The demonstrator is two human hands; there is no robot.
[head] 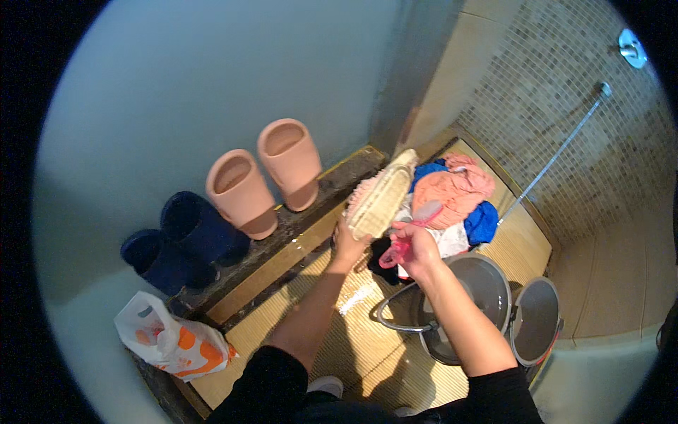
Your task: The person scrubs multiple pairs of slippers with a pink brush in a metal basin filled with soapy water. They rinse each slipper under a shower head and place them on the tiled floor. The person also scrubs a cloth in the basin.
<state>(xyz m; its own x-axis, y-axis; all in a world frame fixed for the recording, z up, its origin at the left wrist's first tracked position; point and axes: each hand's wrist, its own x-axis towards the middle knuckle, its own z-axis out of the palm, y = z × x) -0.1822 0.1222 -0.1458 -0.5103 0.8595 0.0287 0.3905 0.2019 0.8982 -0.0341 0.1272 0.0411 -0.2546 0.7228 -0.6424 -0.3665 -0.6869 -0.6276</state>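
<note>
My left hand (350, 248) grips the heel end of a slipper (384, 204) with a cream sole and fluffy pink upper. Its sole faces up and towards my right. A translucent pink brush (430, 213) with pale bristles is in my right hand (420, 248), fingers wrapped around the handle. The brush head is beside the slipper, a little apart from the sole in the picture. Behind my hands, a heap of clothes (453, 191) in salmon pink, blue and white lies on the ribbed floor. A black item (386, 254) is partly hidden by my right hand.
A large grey bucket (490, 275) with a metal handle and a smaller grey bucket (536, 318) stand at right. Pink slides (291, 164) and dark blue slides (204, 230) rest along a raised ledge (339, 185). A plastic bag (183, 344) is at lower left; a shower hose (553, 156) hangs at right.
</note>
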